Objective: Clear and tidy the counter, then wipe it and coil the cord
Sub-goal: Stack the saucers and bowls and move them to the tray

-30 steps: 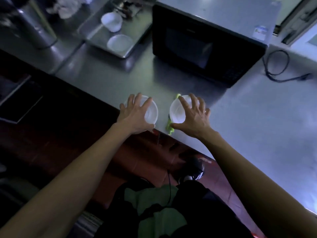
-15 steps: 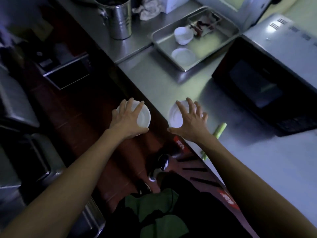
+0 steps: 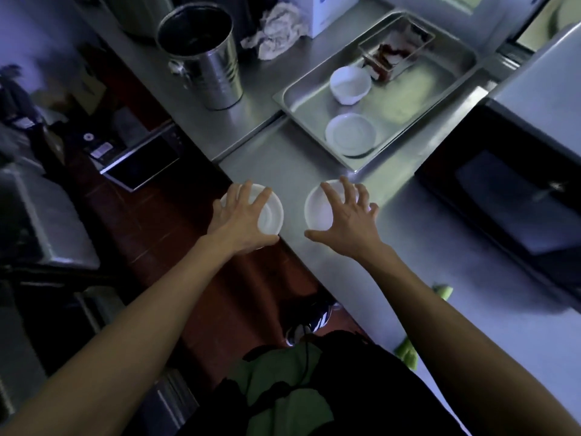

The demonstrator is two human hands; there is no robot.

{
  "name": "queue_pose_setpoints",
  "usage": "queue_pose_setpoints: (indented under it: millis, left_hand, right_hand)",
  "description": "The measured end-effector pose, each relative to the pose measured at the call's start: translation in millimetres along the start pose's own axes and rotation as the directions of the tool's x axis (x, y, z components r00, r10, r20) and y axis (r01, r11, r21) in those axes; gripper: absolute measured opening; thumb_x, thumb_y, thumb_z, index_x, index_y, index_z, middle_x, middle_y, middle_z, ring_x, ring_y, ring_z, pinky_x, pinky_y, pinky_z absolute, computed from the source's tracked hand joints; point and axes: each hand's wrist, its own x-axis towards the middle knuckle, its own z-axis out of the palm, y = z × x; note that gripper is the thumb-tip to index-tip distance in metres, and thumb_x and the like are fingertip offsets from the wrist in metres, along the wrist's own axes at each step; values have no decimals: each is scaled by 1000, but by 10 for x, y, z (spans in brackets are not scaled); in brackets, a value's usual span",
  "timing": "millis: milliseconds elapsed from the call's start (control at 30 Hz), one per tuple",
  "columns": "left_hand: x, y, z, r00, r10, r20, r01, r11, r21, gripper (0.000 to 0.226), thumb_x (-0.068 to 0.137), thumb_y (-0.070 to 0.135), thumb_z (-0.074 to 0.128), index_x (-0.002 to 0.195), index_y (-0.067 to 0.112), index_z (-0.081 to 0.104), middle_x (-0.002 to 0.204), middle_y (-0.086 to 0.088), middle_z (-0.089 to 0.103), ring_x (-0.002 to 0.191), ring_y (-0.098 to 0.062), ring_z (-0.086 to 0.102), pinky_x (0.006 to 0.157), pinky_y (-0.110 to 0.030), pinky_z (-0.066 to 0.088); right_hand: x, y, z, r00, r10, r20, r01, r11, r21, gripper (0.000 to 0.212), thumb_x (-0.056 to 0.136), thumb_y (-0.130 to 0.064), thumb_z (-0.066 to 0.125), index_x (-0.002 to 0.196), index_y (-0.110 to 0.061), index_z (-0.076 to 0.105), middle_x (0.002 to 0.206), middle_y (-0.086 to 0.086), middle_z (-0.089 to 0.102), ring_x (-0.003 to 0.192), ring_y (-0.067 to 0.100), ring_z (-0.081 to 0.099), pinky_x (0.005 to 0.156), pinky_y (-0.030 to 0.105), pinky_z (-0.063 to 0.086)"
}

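white bowls, one gripped in each hand, above a steel counter's (image 3: 314, 165) edge.
left hand (image 3: 235, 221) grips the left bowl (image 3: 272, 215) from above, fingers curled over its rim; right hand (image 3: 349, 221) likewise grips the right bowl (image 3: 317, 212). beyond, a tray (image 3: 424, 99) holds two more white dishes, with a microwave (image 3: 509, 196) right.

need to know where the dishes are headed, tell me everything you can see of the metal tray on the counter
The metal tray is a shallow rectangular pan that looks like stainless steel, with rounded corners and a raised rolled rim. It sits flat on the counter, askew to its edge, between the metal bucket and the microwave. Inside are a small white bowl, a white saucer nearer the front, and a clear container with dark reddish contents at the back. Neither hand touches it.
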Motion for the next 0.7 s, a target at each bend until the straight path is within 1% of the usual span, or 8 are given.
queue_pose_setpoints:
  millis: [100,200,333,500,600,700]
  left_hand:
    - [310,124,-110,999,40,24,-40,999,16,112,64,76,64,153,40,8,161,-4,3,148,-33,3,110,-62,24]
    - [594,281,-201,994,99,40,-100,995,26,114,64,77,64,154,40,5,162,-4,1,149,-33,2,112,-62,22]
    - [949,507,-328,983,179,33,-180,983,35,115,62,80,62,152,43,2,162,-1,1,149,-32,2,111,-63,22]
    - [1363,718,-484,971,230,60,-231,973,-1,114,60,80,60,152,43,5,164,2,0,150,-30,-1,113,-62,19]
    - [1655,800,-602,959,281,41,-281,960,10,113,59,80,60,152,41,7,161,1,5,148,-31,5,113,-60,25]
    - [1946,885,-693,935,356,-9,-355,935,12,111,61,78,64,152,40,13,158,0,11,144,-32,13,108,-57,32]
  right_hand:
    - [142,175,-90,999,31,-22,-30,999,30,113,60,-76,72,152,-37,18,163,5,9,146,39,12,105,66,28]
    - [187,353,-174,995,94,-24,-92,995,49,114,60,-76,73,151,-38,16,163,4,8,147,39,8,106,68,27]
    - [180,552,-229,984,172,-44,-169,983,66,113,60,-77,71,152,-38,17,162,2,8,146,38,9,104,67,30]
    - [114,761,-169,965,258,-56,-253,964,80,114,62,-78,70,153,-38,14,164,3,3,147,39,8,106,67,29]
    - [92,796,-152,946,320,-43,-314,944,104,115,62,-78,69,154,-39,13,164,2,0,147,38,8,108,65,26]
    - [141,775,-139,927,373,-42,-365,923,124,114,62,-77,70,153,-40,13,163,0,1,146,36,7,108,63,25]
